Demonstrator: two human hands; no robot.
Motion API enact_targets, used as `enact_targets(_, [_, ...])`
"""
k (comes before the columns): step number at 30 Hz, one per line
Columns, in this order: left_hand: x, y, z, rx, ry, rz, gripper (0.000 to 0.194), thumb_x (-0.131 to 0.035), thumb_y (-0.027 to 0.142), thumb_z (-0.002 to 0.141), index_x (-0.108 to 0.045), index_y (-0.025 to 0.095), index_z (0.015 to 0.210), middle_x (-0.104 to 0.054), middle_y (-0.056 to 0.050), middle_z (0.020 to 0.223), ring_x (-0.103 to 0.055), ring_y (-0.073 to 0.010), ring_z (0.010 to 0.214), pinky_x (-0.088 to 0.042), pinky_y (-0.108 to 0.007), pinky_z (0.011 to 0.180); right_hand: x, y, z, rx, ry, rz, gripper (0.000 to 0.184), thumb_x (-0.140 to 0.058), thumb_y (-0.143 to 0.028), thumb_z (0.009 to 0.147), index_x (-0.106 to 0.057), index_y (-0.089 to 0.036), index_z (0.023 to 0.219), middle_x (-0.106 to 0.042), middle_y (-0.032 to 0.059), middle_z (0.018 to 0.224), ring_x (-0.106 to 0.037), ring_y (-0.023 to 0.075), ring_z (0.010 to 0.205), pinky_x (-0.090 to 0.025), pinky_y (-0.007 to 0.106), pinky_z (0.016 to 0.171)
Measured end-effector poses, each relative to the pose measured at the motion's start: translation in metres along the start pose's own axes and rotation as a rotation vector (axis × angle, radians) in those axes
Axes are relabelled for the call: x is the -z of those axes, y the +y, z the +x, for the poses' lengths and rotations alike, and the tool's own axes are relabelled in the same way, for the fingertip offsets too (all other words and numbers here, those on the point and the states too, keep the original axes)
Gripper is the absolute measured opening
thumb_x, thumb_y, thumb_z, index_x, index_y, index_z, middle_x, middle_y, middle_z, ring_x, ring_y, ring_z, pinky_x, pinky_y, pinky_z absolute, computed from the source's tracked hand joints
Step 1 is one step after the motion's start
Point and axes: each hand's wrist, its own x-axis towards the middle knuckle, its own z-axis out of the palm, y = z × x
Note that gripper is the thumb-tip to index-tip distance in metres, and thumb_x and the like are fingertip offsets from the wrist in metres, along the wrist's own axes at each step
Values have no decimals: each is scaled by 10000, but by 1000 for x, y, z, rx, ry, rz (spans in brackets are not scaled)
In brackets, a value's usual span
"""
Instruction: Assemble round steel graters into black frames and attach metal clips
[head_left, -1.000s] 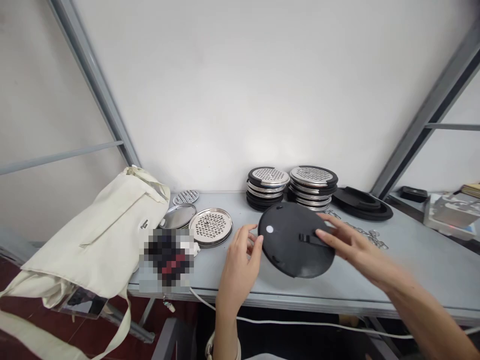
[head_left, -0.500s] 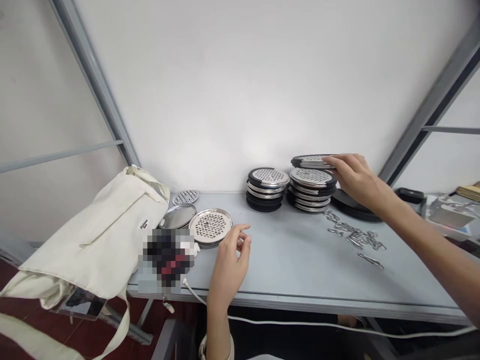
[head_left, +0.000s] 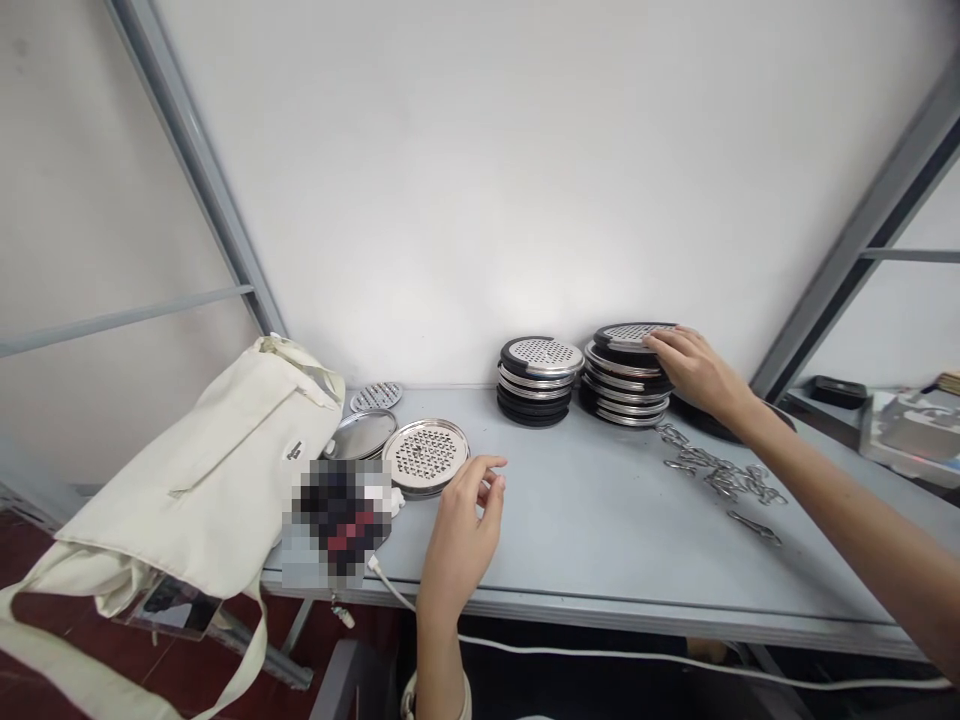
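My right hand (head_left: 699, 372) grips the right edge of a round grater (head_left: 634, 335) with a black rim, which lies on top of a stack of similar graters (head_left: 628, 395). Left of it stands a second stack of round graters (head_left: 536, 385), a perforated silver face uppermost. My left hand (head_left: 463, 535) hovers over the table's front part, its fingers loosely bent and apart, with nothing in them. Just beyond its fingers sits a small pile of round metal grater plates (head_left: 425, 455). Plain metal discs (head_left: 365, 434) and one more perforated plate (head_left: 376, 396) lie further left.
Several metal clips (head_left: 720, 475) are scattered on the grey table (head_left: 585, 540) at the right. Black discs (head_left: 731, 418) lie partly behind my right arm. A cream bag (head_left: 187, 480) covers the left end, beside a blurred-out object (head_left: 337, 520). A white cable (head_left: 570, 652) runs along the front.
My right hand has lowered the round grater onto the right stack, where it was held above before. My left hand stays nearly in place. The view has shifted slightly.
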Motion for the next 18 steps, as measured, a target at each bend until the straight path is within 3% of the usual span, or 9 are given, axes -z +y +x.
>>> enact_targets(4, [0, -3, 0, -7, -7, 15, 254, -417, 273, 937, -579, 229, 1128, -599, -25, 962, -548, -128, 777, -444, -271, 766, -6, -3, 3, 57, 36, -91, 336, -360, -146, 947, -533, -102, 1231, -573, 219, 1231, -474, 272, 1186, -391, 444, 995])
enact_targets(8, [0, -5, 0, -11, -15, 29, 251, -418, 271, 937, -582, 232, 1124, -600, -20, 953, -543, -130, 780, -439, -271, 766, -6, -8, 2, 5, 20, -176, 365, -362, -144, 939, -524, -113, 1264, -576, 192, 1255, -494, 273, 1166, -401, 417, 990])
enact_targets(18, [2, -6, 0, 17, -31, 41, 227, -415, 285, 936, -579, 224, 1080, -596, -27, 963, -547, -133, 768, -436, -278, 770, 3, -21, -1, -64, -43, -107, 424, -347, -309, 981, -506, -118, 1324, -579, 182, 1275, -528, 287, 1167, -425, 426, 980])
